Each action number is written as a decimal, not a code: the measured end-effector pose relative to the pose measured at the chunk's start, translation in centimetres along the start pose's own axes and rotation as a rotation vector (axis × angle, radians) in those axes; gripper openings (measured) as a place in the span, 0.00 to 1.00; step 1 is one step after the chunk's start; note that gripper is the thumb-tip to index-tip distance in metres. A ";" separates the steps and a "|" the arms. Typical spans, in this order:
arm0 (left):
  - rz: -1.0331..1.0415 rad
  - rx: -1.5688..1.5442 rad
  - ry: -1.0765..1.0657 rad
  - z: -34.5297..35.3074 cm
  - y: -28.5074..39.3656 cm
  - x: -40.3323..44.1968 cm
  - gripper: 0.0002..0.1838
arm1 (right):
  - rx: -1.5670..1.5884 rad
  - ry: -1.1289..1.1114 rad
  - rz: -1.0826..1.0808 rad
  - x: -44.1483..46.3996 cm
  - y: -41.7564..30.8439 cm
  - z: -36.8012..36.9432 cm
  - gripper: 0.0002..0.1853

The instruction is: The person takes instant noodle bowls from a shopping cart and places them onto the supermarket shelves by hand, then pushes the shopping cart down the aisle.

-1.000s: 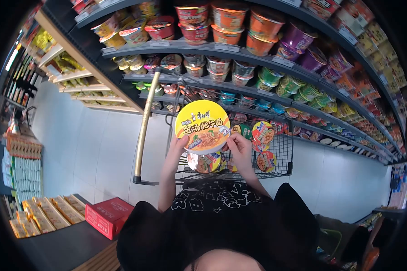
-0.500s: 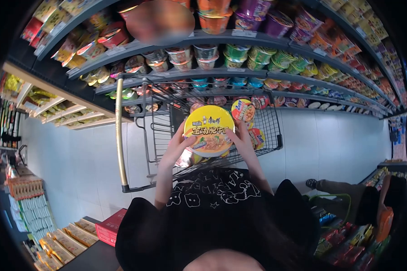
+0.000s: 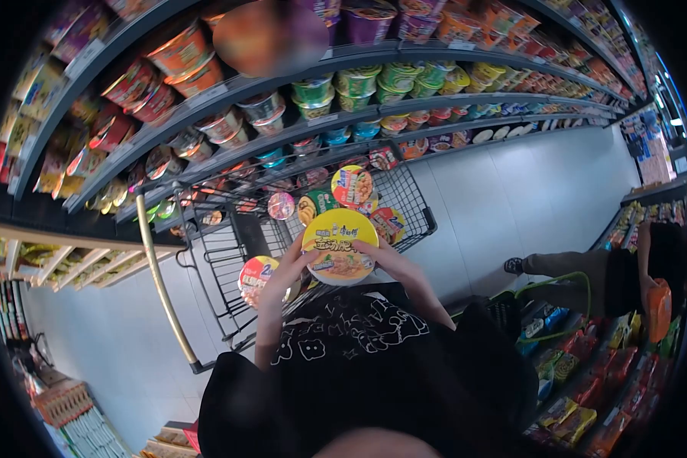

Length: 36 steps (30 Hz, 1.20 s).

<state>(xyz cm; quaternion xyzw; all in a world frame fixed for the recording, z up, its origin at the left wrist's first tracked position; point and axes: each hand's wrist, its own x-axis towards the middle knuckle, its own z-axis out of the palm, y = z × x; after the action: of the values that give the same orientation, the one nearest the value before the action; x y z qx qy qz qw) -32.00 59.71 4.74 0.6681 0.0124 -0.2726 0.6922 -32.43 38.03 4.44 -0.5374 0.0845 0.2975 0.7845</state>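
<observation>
A large tub of instant noodles with a yellow lid is held upright between both hands, its printed lid facing me. My left hand grips its left side, and my right hand grips the right. Beyond and below the tub is a black wire shopping cart with a gold handle at its left end. Inside lie several noodle tubs, among them a red and yellow one just above the held tub and another beside my left hand.
Shelves packed with noodle cups curve across the top. At the right, a person holds an orange package near a green-handled basket and a display of bagged goods. Pale floor tiles extend beyond the cart.
The view has swung to the right, so the cart and shelves appear further left and tilted. The co-shopper at the right has come into fuller view. Both hands still hold the same tub.
</observation>
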 end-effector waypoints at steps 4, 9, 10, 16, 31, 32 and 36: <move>-0.024 -0.150 0.026 1.3 -0.4 1.9 0.31 | 0.012 0.085 -0.049 0.1 0.5 -1.8 0.28; -0.008 -0.260 0.101 3.0 0.4 4.1 0.29 | 0.404 0.020 -0.154 0.6 0.6 -3.7 0.30; 0.038 -0.235 0.052 2.9 -0.2 5.0 0.28 | 0.417 0.029 -0.168 0.3 0.6 -3.8 0.30; 0.006 -0.246 0.040 5.3 -0.1 6.9 0.30 | 0.393 0.148 -0.092 1.1 3.1 -5.8 0.32; -0.286 -0.310 0.364 18.8 -6.5 16.1 0.27 | 0.626 0.521 -0.398 9.0 -15.4 -36.9 0.25; -0.236 -0.347 0.317 20.2 -7.2 17.0 0.27 | 0.617 0.520 -0.423 10.1 -17.5 -38.7 0.24; -0.135 -0.371 0.253 24.4 -5.4 19.0 0.28 | 0.608 0.463 -0.451 17.2 -24.7 -46.9 0.21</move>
<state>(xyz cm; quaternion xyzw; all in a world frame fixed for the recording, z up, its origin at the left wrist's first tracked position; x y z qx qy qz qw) -26.43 30.40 -4.83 0.5561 0.1936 -0.2252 0.7763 4.02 -3.44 -2.90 -0.3397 0.2223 -0.0478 0.9126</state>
